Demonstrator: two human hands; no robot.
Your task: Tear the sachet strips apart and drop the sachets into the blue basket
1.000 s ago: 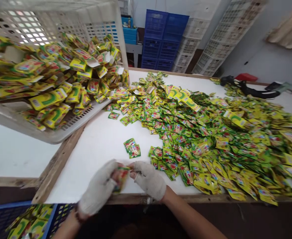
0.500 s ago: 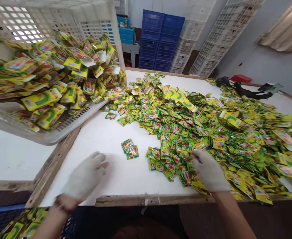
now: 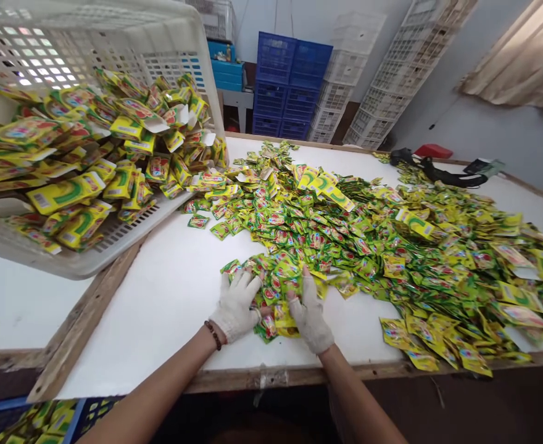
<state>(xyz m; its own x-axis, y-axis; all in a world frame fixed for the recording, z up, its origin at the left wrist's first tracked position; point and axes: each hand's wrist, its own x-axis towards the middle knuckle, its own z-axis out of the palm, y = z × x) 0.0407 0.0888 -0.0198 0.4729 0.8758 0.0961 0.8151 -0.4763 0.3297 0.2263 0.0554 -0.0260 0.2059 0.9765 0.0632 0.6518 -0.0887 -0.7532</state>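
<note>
Small green and yellow sachets (image 3: 276,280) lie in a cluster between my two gloved hands, near the front of the white table. My left hand (image 3: 238,302) rests at the cluster's left side, fingers spread and touching the sachets. On the opposite side my right hand (image 3: 311,311) presses against them with its fingers stretched forward. Both hands wear pale gloves with some fingertips bare. Behind and to the right spreads a large heap of sachets (image 3: 368,246), with several yellow cartons (image 3: 416,223) on top.
A white perforated crate (image 3: 197,92) full of yellow cartons (image 3: 68,192) lies tipped at the left. A wooden edge (image 3: 225,379) borders the table. Blue crates (image 3: 276,55) and white crates (image 3: 382,80) are stacked behind. A black strap-like object (image 3: 451,176) lies at the back right.
My right hand has moved left, and sachets have gathered between the hands. My left hand has moved right and forward onto the small sachets there. The view has shifted slightly.
</note>
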